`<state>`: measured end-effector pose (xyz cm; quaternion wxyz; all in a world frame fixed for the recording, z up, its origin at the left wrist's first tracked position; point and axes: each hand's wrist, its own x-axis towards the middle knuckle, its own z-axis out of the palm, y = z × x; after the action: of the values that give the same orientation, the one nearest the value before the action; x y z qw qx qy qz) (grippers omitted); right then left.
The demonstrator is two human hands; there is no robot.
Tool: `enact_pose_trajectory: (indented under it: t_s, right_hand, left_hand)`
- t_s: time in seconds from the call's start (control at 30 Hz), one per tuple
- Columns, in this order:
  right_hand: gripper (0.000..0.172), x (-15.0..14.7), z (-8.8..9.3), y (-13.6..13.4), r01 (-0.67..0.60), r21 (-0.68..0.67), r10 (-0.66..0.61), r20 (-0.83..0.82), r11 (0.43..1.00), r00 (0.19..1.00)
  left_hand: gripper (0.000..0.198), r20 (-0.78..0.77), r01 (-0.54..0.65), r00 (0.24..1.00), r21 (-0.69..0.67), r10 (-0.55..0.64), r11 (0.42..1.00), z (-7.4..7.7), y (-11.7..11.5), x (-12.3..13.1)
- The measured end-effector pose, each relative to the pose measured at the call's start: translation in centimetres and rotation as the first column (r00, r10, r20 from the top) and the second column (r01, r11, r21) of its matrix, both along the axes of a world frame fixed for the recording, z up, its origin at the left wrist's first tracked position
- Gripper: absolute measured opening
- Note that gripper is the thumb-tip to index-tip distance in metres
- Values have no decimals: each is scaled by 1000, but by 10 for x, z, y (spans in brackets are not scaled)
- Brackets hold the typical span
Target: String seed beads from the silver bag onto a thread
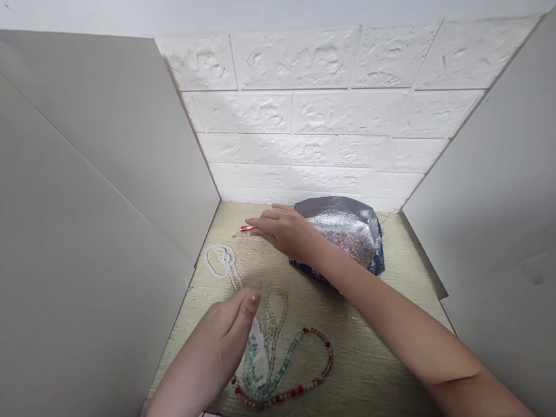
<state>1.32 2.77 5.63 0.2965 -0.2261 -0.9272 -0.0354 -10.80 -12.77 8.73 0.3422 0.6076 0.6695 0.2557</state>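
My right hand (287,230) reaches past a bag of beads, with its fingers closed at one end of a small red stick-like object (246,228). Its far end and exact kind are hidden by the fingers. My left hand (230,328) is over the near left of the table, thumb pressed against the fingers and slightly blurred. Whatever it pinches is too small to make out. Below and beside it lie strung bead strands: a red one (330,354), a turquoise one (284,367) and a clear one (286,303). Farther back curls a white strand (207,260).
The open dark bag (381,251) has a silvery lining and holds many small pink and multicoloured beads (353,246). Grey panels (105,153) stand left and right of the wooden table (402,327). A white brick-pattern wall (308,114) closes off the back.
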Motion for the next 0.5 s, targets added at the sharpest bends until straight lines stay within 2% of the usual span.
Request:
enact_pose_trajectory:
  t_s: [0.17,0.27,0.5]
  right_hand:
    - [31,-4,7,-13,-55,-22,57,108,998,992]
    - [29,-7,9,-20,-79,-60,88,174,995,981]
    - [29,-12,3,-22,-77,-115,98,189,990,977]
  left_hand:
    - [40,-138,-98,984,136,117,986,-16,25,7]
    - [40,-171,-89,978,188,122,978,-24,36,12]
    - [37,-204,-114,966,218,160,969,-38,41,16]
